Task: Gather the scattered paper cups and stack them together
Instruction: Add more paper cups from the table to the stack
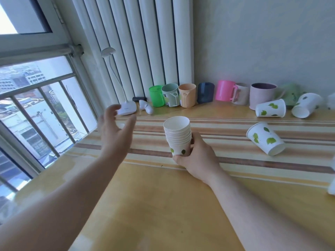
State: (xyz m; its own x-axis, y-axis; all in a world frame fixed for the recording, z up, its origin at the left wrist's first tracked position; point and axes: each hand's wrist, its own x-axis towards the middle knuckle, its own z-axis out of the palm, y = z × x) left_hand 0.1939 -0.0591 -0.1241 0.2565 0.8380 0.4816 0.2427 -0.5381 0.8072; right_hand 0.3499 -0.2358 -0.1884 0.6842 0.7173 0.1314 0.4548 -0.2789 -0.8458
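- Holding the stack of paper cups [178, 136] upright above the striped tablecloth [235, 160], the right hand [196, 158] wraps its fingers and thumb round the lowest cup, the one with green leaves printed on it.
- The left hand [116, 129] hangs in the air to the left of the stack, fingers spread and slightly bent, holding nothing; it looks blurred.
- One loose leaf-print cup [265, 138] lies on its side on the cloth to the right of the stack, its mouth turned toward the lower right.
- Two more paper cups lie on their sides farther back near the wall: one [271, 110] with its base facing left, another [306, 107] just beside it on the right.
- A row of coloured mugs [186, 96] stands along the wall in front of the radiator [145, 42].
- A white desk lamp [126, 107] sits at the back left corner, next to the window [36, 105].
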